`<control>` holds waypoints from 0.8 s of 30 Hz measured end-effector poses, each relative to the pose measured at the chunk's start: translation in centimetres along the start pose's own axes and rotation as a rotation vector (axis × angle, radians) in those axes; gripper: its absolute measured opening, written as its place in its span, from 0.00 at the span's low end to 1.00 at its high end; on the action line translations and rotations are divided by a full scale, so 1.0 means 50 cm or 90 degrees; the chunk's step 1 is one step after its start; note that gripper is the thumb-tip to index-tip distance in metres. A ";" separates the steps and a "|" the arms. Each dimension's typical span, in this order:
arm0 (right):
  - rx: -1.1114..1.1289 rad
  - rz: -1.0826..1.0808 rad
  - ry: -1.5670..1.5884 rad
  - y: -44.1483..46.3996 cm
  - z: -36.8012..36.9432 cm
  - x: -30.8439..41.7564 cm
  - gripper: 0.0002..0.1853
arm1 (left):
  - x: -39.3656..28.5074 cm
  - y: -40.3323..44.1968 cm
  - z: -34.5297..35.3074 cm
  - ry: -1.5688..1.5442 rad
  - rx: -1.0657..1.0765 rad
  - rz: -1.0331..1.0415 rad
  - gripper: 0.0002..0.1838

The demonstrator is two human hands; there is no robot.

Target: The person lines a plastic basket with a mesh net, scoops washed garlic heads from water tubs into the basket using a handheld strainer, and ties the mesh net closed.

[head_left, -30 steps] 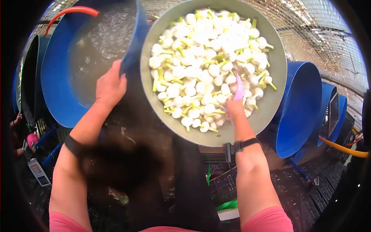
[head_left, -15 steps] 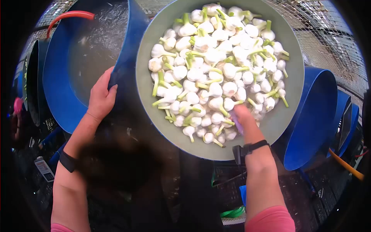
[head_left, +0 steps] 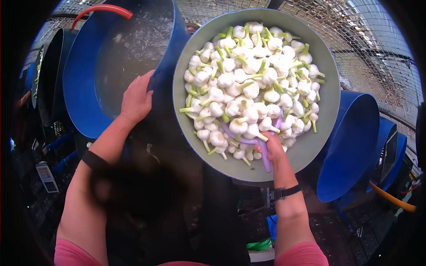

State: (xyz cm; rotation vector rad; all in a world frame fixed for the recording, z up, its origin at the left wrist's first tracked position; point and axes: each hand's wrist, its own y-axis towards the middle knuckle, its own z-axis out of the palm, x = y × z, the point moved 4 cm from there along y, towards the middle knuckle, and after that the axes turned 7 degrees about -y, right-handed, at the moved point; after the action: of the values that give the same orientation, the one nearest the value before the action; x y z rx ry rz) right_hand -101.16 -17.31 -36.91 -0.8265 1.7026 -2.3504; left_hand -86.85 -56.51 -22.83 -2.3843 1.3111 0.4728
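My left hand (head_left: 136, 98) is closed over the near rim of a blue tub (head_left: 80, 95) of murky water (head_left: 133, 57). In my right hand (head_left: 276, 145) is the handle of a purple plastic tool (head_left: 266, 160). Its curved purple bars run among the white garlic bulbs (head_left: 230, 80), and several bulbs lie over it, so its full shape is hidden. The bulbs, with short green stems, are heaped in a round tub with a grey-green inside (head_left: 326, 88), to the right of the water tub.
A red hose (head_left: 104, 7) hangs over the water tub's rim. At the right stand more blue tubs (head_left: 348, 146) and an orange hose (head_left: 392, 197). Wire mesh (head_left: 372, 31) lies behind. A dark blurred shape (head_left: 140, 190) covers the lower middle.
My right hand has raised the purple tool, and its curved bars now show among the bulbs. My left hand stays on the rim. The view has shifted, moving the tubs within it.
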 end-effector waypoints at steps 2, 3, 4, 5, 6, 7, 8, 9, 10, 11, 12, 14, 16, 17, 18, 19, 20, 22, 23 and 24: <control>0.038 -0.031 0.026 -0.017 0.010 0.003 0.11 | 0.001 0.001 0.006 -0.013 0.009 -0.015 0.29; 0.021 -0.049 0.045 -0.028 0.010 0.003 0.10 | 0.000 0.000 0.008 -0.014 -0.002 -0.004 0.29; 0.019 -0.052 0.044 -0.034 0.006 0.002 0.10 | -0.003 0.000 0.006 -0.014 -0.014 0.007 0.29; 0.032 -0.059 0.040 -0.041 0.005 0.001 0.11 | -0.005 -0.001 0.005 -0.015 -0.016 0.007 0.29; 0.046 -0.067 0.035 -0.047 0.007 -0.001 0.11 | -0.009 -0.002 0.004 -0.004 -0.021 0.017 0.29; 0.046 -0.069 0.032 -0.053 0.011 -0.001 0.11 | -0.012 -0.003 0.001 0.007 -0.026 0.027 0.29; 0.048 -0.073 0.049 -0.062 0.013 -0.003 0.12 | -0.012 -0.004 0.002 0.004 -0.028 0.027 0.29; 0.050 -0.080 0.065 -0.070 0.017 -0.004 0.12 | -0.011 -0.004 0.002 0.006 -0.029 0.036 0.29; 0.050 -0.083 0.061 -0.074 0.023 -0.007 0.12 | -0.009 -0.003 -0.001 0.009 -0.033 0.045 0.29; 0.052 -0.101 0.070 -0.078 0.029 -0.012 0.12 | -0.006 -0.004 -0.003 0.007 -0.039 0.044 0.29; 0.054 -0.120 0.078 -0.082 0.034 -0.016 0.13 | -0.005 -0.006 -0.003 -0.003 -0.036 0.043 0.29; 0.037 -0.126 0.064 -0.087 0.041 -0.019 0.13 | -0.010 -0.003 -0.009 -0.016 -0.042 0.044 0.29; 0.039 -0.126 0.098 -0.097 0.049 -0.018 0.14 | -0.012 -0.009 -0.010 -0.022 -0.036 0.032 0.30; 0.030 -0.129 0.103 -0.105 0.056 -0.015 0.14 | 0.002 -0.013 -0.001 -0.003 -0.062 0.046 0.32; 0.028 -0.134 0.092 -0.109 0.064 -0.012 0.14 | 0.012 -0.017 0.001 -0.010 -0.071 0.044 0.32; 0.019 -0.156 0.098 -0.113 0.072 -0.010 0.14 | 0.008 -0.021 -0.003 -0.020 -0.101 0.057 0.32; 0.009 -0.175 0.104 -0.119 0.078 -0.008 0.14 | 0.007 -0.028 -0.006 -0.032 -0.129 0.068 0.33; 0.004 -0.197 0.069 -0.135 0.092 0.003 0.14 | 0.012 -0.050 -0.019 -0.076 -0.170 0.072 0.33; 0.004 -0.216 0.049 -0.143 0.105 0.010 0.14 | 0.011 -0.075 -0.030 -0.116 -0.217 0.079 0.33; 0.005 -0.219 0.036 -0.153 0.119 0.016 0.14 | 0.012 -0.102 -0.043 -0.154 -0.266 0.088 0.32</control>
State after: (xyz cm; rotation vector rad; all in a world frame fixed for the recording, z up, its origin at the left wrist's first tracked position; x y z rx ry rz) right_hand -97.30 -19.90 -28.39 -1.1439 1.6854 -2.6158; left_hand -81.96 -55.43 -20.38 -2.4583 1.3751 1.1367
